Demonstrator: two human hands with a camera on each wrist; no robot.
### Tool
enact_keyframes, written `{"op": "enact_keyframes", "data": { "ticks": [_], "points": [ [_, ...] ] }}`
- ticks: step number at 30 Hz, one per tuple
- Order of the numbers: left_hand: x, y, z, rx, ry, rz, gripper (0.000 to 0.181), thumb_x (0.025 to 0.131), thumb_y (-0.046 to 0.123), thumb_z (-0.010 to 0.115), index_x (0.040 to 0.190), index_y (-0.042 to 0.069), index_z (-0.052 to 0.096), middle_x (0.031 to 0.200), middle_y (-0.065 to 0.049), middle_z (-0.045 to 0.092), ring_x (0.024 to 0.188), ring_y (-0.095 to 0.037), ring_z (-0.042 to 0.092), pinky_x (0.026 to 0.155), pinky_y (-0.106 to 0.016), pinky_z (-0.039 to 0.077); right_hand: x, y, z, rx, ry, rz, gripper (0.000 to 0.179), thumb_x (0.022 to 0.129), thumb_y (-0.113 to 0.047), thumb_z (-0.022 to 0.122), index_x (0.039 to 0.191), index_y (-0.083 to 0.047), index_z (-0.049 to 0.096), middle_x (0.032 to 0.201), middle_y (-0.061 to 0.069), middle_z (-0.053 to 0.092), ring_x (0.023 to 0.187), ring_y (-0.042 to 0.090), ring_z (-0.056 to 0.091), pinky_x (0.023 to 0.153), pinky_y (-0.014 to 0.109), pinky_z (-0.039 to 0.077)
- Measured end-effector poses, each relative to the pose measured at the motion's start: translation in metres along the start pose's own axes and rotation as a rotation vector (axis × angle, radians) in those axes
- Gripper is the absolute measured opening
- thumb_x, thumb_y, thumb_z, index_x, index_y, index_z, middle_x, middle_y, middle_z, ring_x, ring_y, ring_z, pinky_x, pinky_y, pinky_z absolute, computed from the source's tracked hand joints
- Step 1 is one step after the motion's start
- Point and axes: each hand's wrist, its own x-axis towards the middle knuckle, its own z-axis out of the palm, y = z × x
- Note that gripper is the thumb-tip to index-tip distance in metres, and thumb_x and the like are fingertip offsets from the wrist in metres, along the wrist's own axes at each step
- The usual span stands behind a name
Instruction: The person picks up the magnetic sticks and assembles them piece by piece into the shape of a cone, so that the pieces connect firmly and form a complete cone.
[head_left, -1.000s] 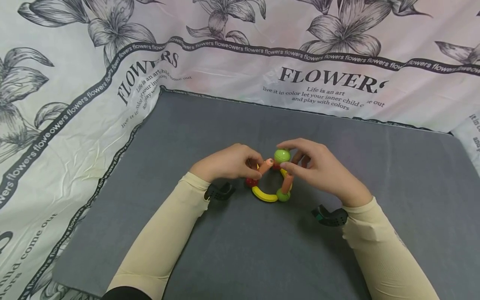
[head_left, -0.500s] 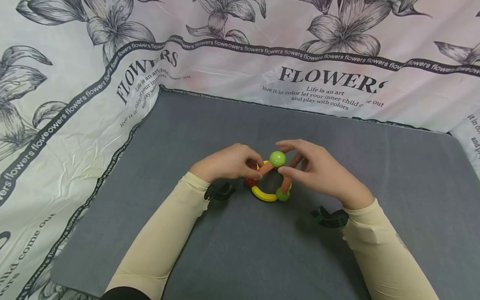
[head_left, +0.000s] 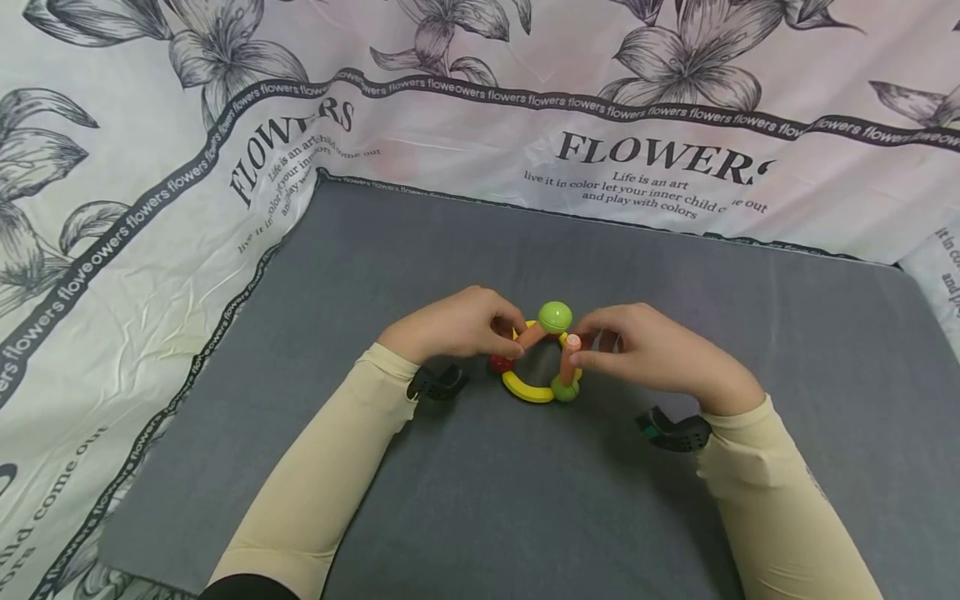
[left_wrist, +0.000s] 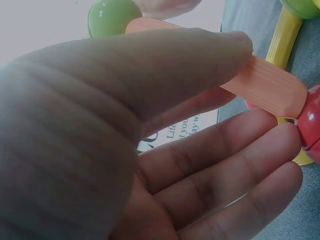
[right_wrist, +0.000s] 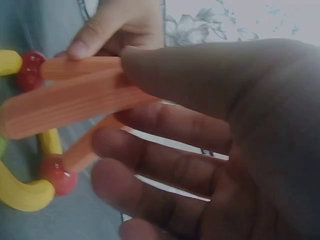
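Note:
My left hand (head_left: 468,325) pinches an orange stick (left_wrist: 272,85) between thumb and fingers. The stick slants up from a red ball (left_wrist: 314,122), and a bright green ball (head_left: 556,317) sits on its upper end. On the other side, my right hand (head_left: 652,354) grips a second orange stick (right_wrist: 65,107) near its top. That stick stands nearly upright on a lower green ball (head_left: 565,389). Curved yellow pieces (head_left: 528,390) link the balls into a ring on the table. A third orange stick (right_wrist: 80,152) rises from another red ball (right_wrist: 60,176) in the right wrist view.
The ring lies on a grey tabletop (head_left: 480,500). White cloth (head_left: 450,142) with flower prints and lettering hangs along the back and left side. Dark wrist devices (head_left: 438,383) are strapped below both wrists.
The right hand set the bright green ball onto the left orange stick's top and let go. It then moved down and gripped the other orange stick, which now stands more upright. The left hand stayed put.

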Motion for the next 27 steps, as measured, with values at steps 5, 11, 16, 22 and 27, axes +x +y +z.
{"op": "enact_keyframes", "data": {
  "ticks": [5, 11, 16, 22, 27],
  "points": [
    [0.000, 0.003, -0.002, -0.005, 0.000, 0.015, 0.016, 0.095, 0.021, 0.080, 0.110, 0.014, 0.080, 0.093, 0.007, 0.075, 0.084, -0.012, 0.068, 0.076, -0.030, 0.056, 0.004, 0.001, 0.004, 0.015, 0.026, -0.007, 0.005, 0.100, -0.031, 0.075, 0.098, -0.027, 0.076, 0.088, -0.005, 0.072, 0.074, 0.016, 0.061, 0.063, 0.029, 0.050],
    [0.000, 0.005, -0.001, -0.004, -0.009, 0.019, 0.013, 0.096, 0.021, 0.080, 0.107, 0.015, 0.079, 0.091, 0.007, 0.075, 0.082, -0.012, 0.068, 0.075, -0.030, 0.055, 0.006, 0.002, 0.008, 0.025, 0.052, 0.021, 0.006, 0.100, -0.030, 0.076, 0.096, -0.025, 0.076, 0.086, -0.001, 0.072, 0.072, 0.015, 0.060, 0.063, 0.030, 0.049],
    [0.001, 0.006, -0.001, -0.001, -0.009, 0.021, 0.010, 0.095, 0.021, 0.080, 0.105, 0.016, 0.079, 0.089, 0.005, 0.075, 0.079, -0.014, 0.066, 0.072, -0.031, 0.053, 0.008, 0.006, 0.011, 0.022, 0.074, 0.025, 0.008, 0.100, -0.031, 0.075, 0.095, -0.025, 0.076, 0.085, 0.000, 0.072, 0.070, 0.019, 0.059, 0.062, 0.030, 0.048],
    [0.001, 0.004, -0.001, 0.009, -0.008, 0.005, 0.010, 0.095, 0.023, 0.080, 0.105, 0.018, 0.079, 0.090, 0.005, 0.075, 0.081, -0.015, 0.066, 0.073, -0.031, 0.054, 0.011, 0.008, 0.012, 0.008, 0.069, 0.035, 0.009, 0.100, -0.033, 0.075, 0.096, -0.025, 0.077, 0.086, -0.001, 0.072, 0.069, 0.022, 0.058, 0.061, 0.031, 0.047],
    [0.002, 0.003, 0.002, -0.004, 0.000, 0.009, 0.013, 0.095, 0.020, 0.080, 0.107, 0.016, 0.079, 0.092, 0.005, 0.075, 0.082, -0.014, 0.068, 0.075, -0.031, 0.055, 0.010, 0.008, 0.011, -0.001, 0.064, 0.041, 0.009, 0.100, -0.033, 0.075, 0.096, -0.025, 0.078, 0.078, -0.006, 0.065, 0.063, 0.019, 0.053, 0.057, 0.029, 0.043]
  ]
}}
